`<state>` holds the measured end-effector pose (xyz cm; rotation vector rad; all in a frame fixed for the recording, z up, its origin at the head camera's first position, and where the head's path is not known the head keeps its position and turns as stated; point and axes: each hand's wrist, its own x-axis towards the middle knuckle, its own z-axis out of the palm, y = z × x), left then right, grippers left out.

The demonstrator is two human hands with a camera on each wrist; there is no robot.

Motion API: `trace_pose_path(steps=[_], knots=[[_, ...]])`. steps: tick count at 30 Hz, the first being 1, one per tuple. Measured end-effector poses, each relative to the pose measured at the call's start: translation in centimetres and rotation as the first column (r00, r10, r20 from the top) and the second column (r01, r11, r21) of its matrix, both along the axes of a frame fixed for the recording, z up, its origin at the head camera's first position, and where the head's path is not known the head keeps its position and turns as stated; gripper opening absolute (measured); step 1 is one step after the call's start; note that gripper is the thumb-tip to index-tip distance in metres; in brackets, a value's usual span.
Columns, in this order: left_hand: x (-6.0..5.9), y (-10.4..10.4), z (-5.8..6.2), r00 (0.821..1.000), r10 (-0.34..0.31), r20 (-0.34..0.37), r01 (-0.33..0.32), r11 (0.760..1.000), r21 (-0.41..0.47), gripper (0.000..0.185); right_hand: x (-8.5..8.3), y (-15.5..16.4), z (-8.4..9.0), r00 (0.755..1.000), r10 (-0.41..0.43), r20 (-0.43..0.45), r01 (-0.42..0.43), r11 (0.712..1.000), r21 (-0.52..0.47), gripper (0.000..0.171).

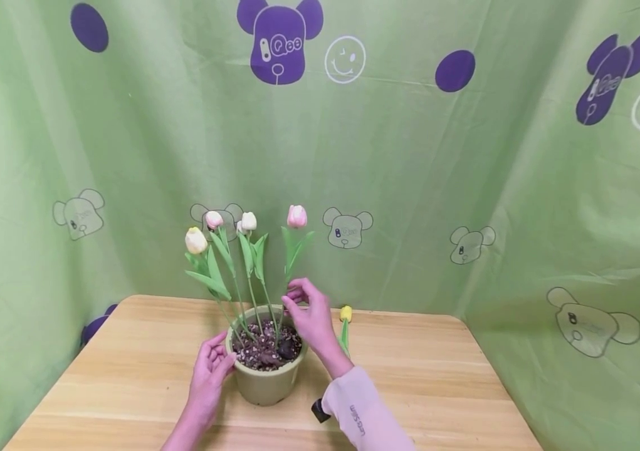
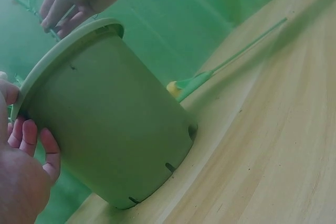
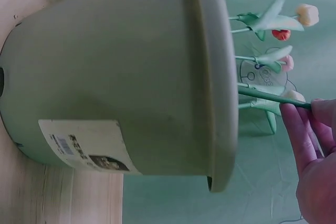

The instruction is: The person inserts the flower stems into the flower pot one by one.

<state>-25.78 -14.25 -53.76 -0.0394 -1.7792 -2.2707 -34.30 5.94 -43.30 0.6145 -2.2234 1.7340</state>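
right hand point(image 1: 311, 316) pinched the pink tulip point(image 1: 297, 216) stem low, just above the green pot point(image 1: 266, 382) rim, fingers curled, wrist bent over the soil. left hand point(image 1: 209, 369) had relaxed, part-open fingers touching the pot's left rim. pot stood on the desk point(image 1: 438, 376) between both hands. yellow tulip point(image 1: 345, 313) lay on the desk behind the right hand.
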Motion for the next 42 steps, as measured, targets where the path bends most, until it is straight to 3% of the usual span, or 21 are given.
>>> trace_pose_path(steps=[16, 25, 37, 42], knots=[[0.0, 0.0, 0.1, 1.0, -0.001, 0.001, 0.001, 1.0, 0.003, 0.058, -0.4, -1.0, 0.0, 0.986, 0.037, -0.16, -0.009, 0.985, 0.174, 0.023], [0.2, 0.1, 0.1, 1.0, 0.0, 0.004, 0.0, 1.0, -0.005, 0.057, -0.5, -1.2, -0.8, 0.983, 0.076, -0.169, -0.037, 0.974, 0.222, 0.023], [0.1, -0.1, 0.0, 1.0, -0.006, 0.009, 0.006, 1.0, 0.004, 0.057, -0.8, -1.6, -1.5, 0.985, 0.092, -0.149, -0.06, 0.977, 0.206, 0.02], [0.1, -0.1, 0.0, 1.0, -0.009, 0.004, 0.009, 1.0, 0.006, 0.057, -0.9, -1.8, -1.9, 0.989, 0.109, -0.103, -0.088, 0.977, 0.193, 0.02]])
